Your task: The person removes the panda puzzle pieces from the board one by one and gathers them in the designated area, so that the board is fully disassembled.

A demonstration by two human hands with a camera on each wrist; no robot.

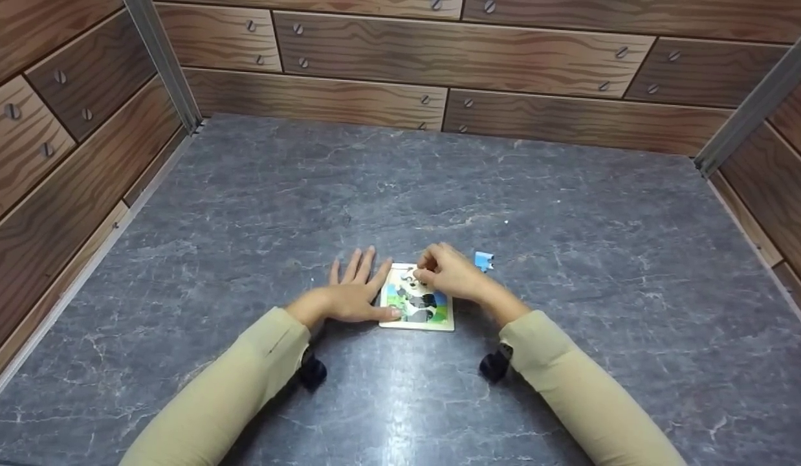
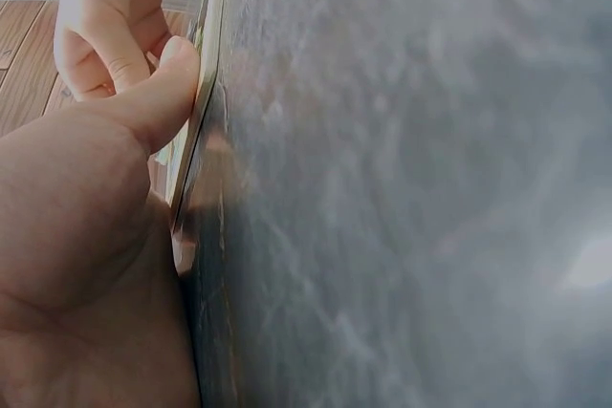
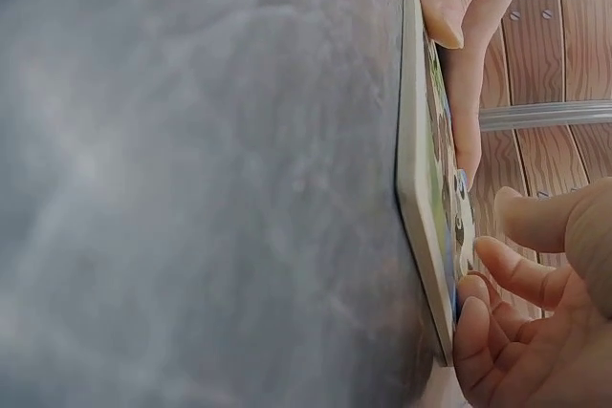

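A small framed panda jigsaw puzzle [image 1: 449,323] lies flat on the table. My left hand [image 1: 352,299] rests spread at its left side, the thumb [image 3: 446,14] on the lower left of the board. At the upper right, my right hand [image 1: 457,272] has curled fingers and thumb at the panda-face puzzle piece [image 1: 411,282]. In the right wrist view that piece [image 3: 465,222] stands slightly above the board, the fingertips at its edge; the fingers partly cover it. A loose blue puzzle piece [image 1: 483,261] lies just beyond the right hand.
The grey marbled table [image 1: 310,194] is enclosed at the back and sides by wood-patterned panels [image 1: 465,55]. Metal posts [image 1: 164,65] stand at the back corners. A dark wrist device [image 1: 312,372] hangs below each sleeve.
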